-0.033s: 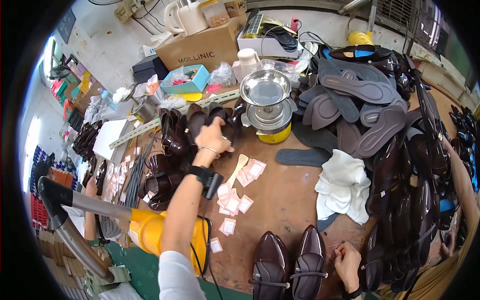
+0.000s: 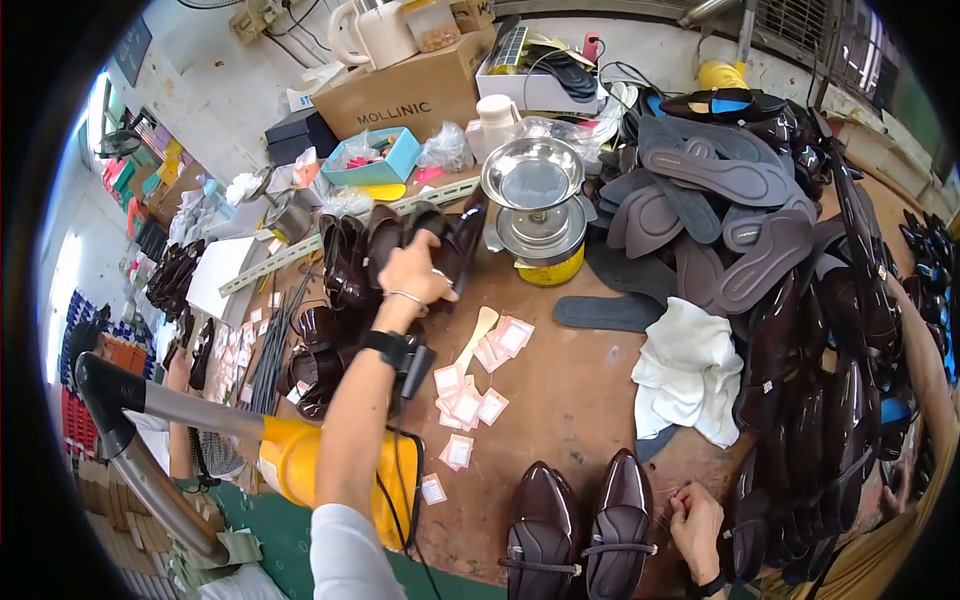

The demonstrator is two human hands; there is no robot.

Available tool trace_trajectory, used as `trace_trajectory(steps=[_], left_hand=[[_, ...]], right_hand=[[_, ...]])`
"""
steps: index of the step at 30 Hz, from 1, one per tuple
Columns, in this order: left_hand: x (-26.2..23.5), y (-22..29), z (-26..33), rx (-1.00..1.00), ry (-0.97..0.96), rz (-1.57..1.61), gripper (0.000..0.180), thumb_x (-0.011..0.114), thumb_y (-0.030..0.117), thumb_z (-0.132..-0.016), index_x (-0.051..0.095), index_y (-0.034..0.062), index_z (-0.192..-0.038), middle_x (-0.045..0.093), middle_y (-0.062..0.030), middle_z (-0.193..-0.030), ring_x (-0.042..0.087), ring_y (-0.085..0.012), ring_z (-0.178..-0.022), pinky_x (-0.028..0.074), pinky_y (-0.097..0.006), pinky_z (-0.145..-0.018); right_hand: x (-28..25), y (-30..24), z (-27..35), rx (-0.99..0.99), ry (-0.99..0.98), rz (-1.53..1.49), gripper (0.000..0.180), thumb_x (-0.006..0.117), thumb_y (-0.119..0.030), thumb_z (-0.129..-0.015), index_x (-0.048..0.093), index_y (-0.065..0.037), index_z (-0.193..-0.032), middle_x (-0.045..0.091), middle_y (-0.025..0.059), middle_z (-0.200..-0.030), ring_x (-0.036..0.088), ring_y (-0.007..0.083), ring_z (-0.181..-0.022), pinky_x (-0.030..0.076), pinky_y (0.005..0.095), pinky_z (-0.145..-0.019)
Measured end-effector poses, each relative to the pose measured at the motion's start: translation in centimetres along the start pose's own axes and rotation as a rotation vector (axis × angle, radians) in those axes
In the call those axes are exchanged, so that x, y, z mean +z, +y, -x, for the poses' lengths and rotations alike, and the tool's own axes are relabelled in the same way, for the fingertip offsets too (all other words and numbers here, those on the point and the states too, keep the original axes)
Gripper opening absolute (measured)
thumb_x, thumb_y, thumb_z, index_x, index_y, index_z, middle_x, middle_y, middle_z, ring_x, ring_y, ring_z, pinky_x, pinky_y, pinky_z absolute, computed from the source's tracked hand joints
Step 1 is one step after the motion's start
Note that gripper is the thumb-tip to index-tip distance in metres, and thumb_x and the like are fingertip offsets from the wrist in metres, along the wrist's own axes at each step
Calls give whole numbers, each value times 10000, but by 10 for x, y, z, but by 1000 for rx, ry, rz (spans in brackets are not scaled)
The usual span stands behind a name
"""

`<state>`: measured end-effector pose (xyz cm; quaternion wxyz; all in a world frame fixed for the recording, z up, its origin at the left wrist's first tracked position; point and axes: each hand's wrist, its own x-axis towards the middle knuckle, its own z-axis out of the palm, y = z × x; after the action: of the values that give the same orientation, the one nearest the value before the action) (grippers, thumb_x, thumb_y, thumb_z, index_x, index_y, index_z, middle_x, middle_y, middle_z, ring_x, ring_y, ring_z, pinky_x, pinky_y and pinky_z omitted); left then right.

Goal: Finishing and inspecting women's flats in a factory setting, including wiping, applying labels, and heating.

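At the far left of the table, my left hand (image 2: 413, 272) has its fingers closed over a dark glossy shoe (image 2: 428, 222) standing among similar shoes (image 2: 345, 262). Its grip is partly hidden by the back of the hand. My right hand (image 2: 697, 522) rests at the near edge with fingers curled; anything inside them is hidden. Just left of it, a pair of dark burgundy pointed shoes with straps stands side by side, a left shoe (image 2: 540, 515) and a right shoe (image 2: 617, 500), toes pointing away from me.
Small paper labels (image 2: 465, 404) and a pale flat stick (image 2: 478, 338) lie mid-table. A metal dish stand (image 2: 533, 185) is behind them. Insoles (image 2: 715, 175) are heaped at the far right, above a white cloth (image 2: 688, 375). Rows of shoes (image 2: 805, 430) line the right; a yellow-padded arm (image 2: 300, 470) stands left.
My left hand has shifted slightly left among the far shoes, showing more of the shoe to its right. My right hand and the near pair stay put.
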<state>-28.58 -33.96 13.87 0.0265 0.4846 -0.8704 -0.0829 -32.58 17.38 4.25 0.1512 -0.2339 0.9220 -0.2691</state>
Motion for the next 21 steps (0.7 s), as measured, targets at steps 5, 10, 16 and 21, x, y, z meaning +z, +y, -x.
trace_trajectory(steps=[5,10,16,21], left_hand=[[-73,-53,-15,-18,206,100,728,912,236,-483,637,105,-1144,692,-149,-1111,652,-333,-1051,510,-386,-891],[-108,-85,-30,-345,181,-217,742,896,297,-560,620,245,-1247,675,-84,-1198,612,-286,-1155,490,-423,-924],[-21,-97,-35,-85,647,-755,659,796,276,-661,596,144,-1274,509,-192,-1268,459,-362,-1227,378,-595,-944],[82,-34,-96,140,-60,23,625,759,352,-750,578,-83,-1160,491,-362,-1273,488,-479,-1185,412,-462,-1038]], right_hand=[[5,-2,0,-50,12,9,98,668,4,-753,583,-28,-790,592,159,-684,599,359,-614,456,449,-589],[4,-1,-1,-15,-7,-1,103,681,1,-748,589,-30,-781,584,153,-662,592,358,-600,451,444,-580],[-2,-7,-4,-29,-12,-33,94,679,17,-751,590,2,-778,555,149,-631,544,289,-537,413,388,-536],[-23,-3,-6,-47,-157,-146,131,572,-97,-902,668,-12,-932,646,233,-855,656,374,-798,512,396,-737]])
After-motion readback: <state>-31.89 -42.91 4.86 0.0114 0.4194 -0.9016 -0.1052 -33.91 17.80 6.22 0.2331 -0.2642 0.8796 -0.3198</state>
